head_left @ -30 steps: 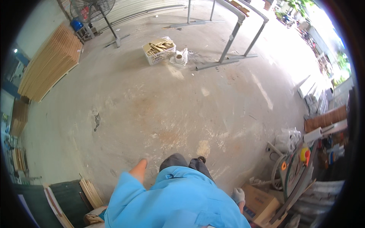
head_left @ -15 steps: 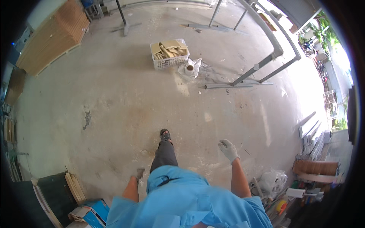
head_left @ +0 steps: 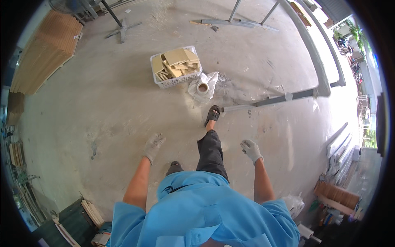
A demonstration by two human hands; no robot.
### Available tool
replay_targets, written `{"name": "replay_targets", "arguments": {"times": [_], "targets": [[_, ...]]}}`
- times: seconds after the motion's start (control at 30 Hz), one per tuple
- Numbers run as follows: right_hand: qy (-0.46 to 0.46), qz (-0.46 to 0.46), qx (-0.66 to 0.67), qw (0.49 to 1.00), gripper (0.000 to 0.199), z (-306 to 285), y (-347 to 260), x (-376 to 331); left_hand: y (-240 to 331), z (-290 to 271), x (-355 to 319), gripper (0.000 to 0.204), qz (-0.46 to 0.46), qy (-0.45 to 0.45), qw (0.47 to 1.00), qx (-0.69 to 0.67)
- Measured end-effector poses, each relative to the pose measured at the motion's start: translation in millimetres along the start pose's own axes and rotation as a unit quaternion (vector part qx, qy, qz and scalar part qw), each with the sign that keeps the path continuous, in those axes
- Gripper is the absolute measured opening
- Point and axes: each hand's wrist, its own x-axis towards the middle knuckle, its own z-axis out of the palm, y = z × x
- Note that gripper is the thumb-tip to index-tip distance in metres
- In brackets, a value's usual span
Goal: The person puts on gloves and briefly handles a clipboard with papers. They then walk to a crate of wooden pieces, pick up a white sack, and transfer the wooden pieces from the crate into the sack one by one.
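**Empty Hands, a Full Basket Ahead**

The person stood mid-stride on the concrete floor (head_left: 103,107), one sandalled foot (head_left: 212,115) forward, pointing at a white basket (head_left: 176,80) of tan offcuts (head_left: 176,57). Both hands wore pale work gloves and held nothing. The left hand (head_left: 154,145) hung loose, fingers slack and slightly curled, short of the basket and well apart from it. The right hand (head_left: 250,149) was likewise free, fingers half-open and spread a little, also well short of the basket and off to its right.

Just right of the basket lay a crumpled white bag (head_left: 210,80) with a tape roll (head_left: 203,87) on it. Beyond that bag a grey metal frame (head_left: 284,99) ran along the floor. Far left of the basket, stacked boards (head_left: 45,53) leaned by the wall.

The basket looked to me like thin lattice plastic, heaped above the rim with stiff flat pieces. I judged it fairly heavy for its walls, likely to flex if lifted by one side, and the top pieces loose enough to slide off. Two hands on opposite rims, kept level, seemed the sound grip.
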Motion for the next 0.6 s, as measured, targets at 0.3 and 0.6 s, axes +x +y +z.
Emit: {"name": "replay_targets", "arguments": {"times": [0.3, 0.6], "targets": [[-0.133, -0.078, -0.229, 0.961, 0.039, 38, -109, 345, -5, 147, 221, 0.044, -0.101, -0.054, 0.992, 0.049], [-0.106, 0.092, -0.229, 0.963, 0.074, 217, -78, 569, -3, 217, 383, 0.031, -0.137, -0.001, 0.981, -0.136]]}}
